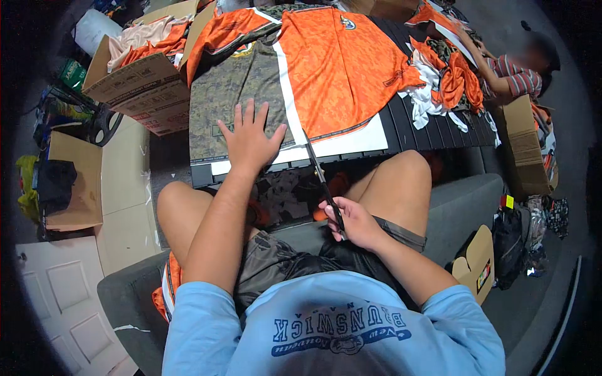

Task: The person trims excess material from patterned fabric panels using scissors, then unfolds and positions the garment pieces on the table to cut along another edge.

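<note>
My left hand (252,139) lies flat with spread fingers on a dark camouflage fabric piece (235,88) at the front of the table. Beside it is an orange camouflage piece (342,69), with a white strip (286,84) running between the two. My right hand (355,223), above my lap, is closed round the handles of a pair of long dark scissors (318,172). Their blades point away from me, the tip at the lower end of the white strip, by the orange piece's corner. Whether the blades are apart is hard to see.
The black slatted table (404,135) carries white and orange scraps (448,81) at right. A cardboard box (141,84) of fabric stands left, another box (527,141) right. Across the table's right end, a person in a striped shirt (517,75) handles fabric. I sit on a grey sofa (467,197).
</note>
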Tool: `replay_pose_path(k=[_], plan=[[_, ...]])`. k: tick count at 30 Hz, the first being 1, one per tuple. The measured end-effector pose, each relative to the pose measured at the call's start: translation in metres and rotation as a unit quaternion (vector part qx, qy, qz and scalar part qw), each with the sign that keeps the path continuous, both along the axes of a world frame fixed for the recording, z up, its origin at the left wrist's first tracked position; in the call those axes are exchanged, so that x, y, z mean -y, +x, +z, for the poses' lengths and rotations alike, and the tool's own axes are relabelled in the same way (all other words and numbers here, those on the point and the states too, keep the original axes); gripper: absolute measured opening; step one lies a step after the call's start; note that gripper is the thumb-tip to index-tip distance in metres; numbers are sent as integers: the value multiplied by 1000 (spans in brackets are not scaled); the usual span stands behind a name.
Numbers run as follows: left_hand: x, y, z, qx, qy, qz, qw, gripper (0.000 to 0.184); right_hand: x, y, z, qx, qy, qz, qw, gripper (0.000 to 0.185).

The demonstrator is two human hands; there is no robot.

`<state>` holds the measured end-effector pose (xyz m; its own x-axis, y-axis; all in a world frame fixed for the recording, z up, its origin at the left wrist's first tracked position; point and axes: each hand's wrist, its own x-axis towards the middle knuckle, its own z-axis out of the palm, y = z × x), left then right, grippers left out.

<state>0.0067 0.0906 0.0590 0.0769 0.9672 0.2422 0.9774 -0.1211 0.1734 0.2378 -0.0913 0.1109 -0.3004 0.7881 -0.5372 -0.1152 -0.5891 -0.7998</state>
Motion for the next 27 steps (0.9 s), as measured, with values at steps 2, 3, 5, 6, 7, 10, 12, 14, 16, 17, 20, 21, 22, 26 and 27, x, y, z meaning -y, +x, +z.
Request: replay_pose_path(k=[2,3,5,6,7,10,12,14,16,17,20,21,22,26,27], plan=[[0,1,0,2,0,1,1000,74,-1,0,7,18,-9,12,1000,29],[0,1,1,3,0,1,1000,74,-1,-1,11,28,-14,19,999,28],[-1,0,1,-1,-2,3,1000,74,-5,-2,19,29,-22,20,999,28],[-1,0,0,-6,-5,4,1000,74,-7,-3,24,29,-31,21,999,27],[-1,0,0,-10,-9,6,1000,75,-9,-3,27,30,-40,21,999,26],[-1,0,0,-14,-11,7,1000,75,-8,-4,20,29,-40,18,999,25],[-1,0,0,-15,-9,7,1000,75,-5,-5,7,24,-23,13,999,25],[-1,0,0,-15,-9,6,1000,75,-2,-5,2,22,-15,10,1000,25],[-1,1,1,-14,-9,7,1000,75,0,-5,0,26,5,11,1000,26],[0,1,2,-14,-9,7,1000,75,0,-6,-1,29,14,11,999,26],[0,1,3,-14,-9,8,1000,75,2,-5,-1,26,21,13,999,27],[0,1,4,-15,-10,9,1000,75,2,-4,-1,21,18,13,1000,28],[1,1,4,-15,-9,9,1000,75,2,-4,-1,16,16,13,1000,28],[0,1,4,-10,-10,6,1000,75,-7,-8,18,39,-16,20,999,31],[0,1,4,-8,-11,6,1000,75,-12,-9,25,52,-31,26,998,32]])
